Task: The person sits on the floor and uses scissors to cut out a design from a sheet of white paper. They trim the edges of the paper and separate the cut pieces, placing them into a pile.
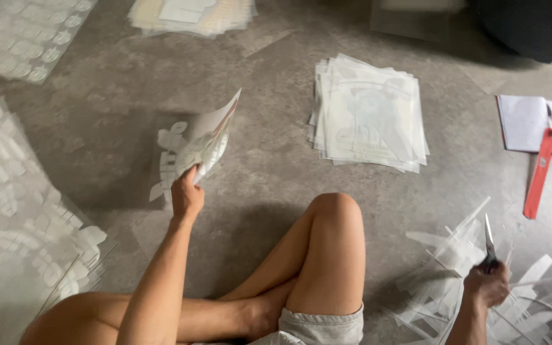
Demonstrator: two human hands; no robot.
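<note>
The person sits on the grey stone-patterned floor (pixel 269 172) with bare legs crossed, one knee (pixel 337 207) raised in the middle. The left hand (pixel 186 195) is closed in a pinch on the lower edge of a thin white sheet with pale printed shapes (pixel 200 142), and it holds this sheet up above the floor, curved and tilted, in front of the left knee. The right hand (pixel 487 286) is closed around the dark handle of a small knife with a narrow silver blade (pixel 488 241); the blade points upward and away from the body. This hand is over a loose heap of clear and white cut plastic strips (pixel 461 281) that lies on the floor at the right side, just beside the raised knee. Further ahead, well apart from both hands, lies a neat stack of square whitish sheets (pixel 368 115). To the right of the stack there is an open white notebook (pixel 525 124), and a long red strip-shaped tool (pixel 540 174) rests partly on it and partly on the floor. At the left side large transparent films with rows of white shapes (pixel 14 191) are spread on the floor, and another such film (pixel 23 35) is at the far left corner. At the top a pile of cream-coloured sheets (pixel 193 16) is visible.
</note>
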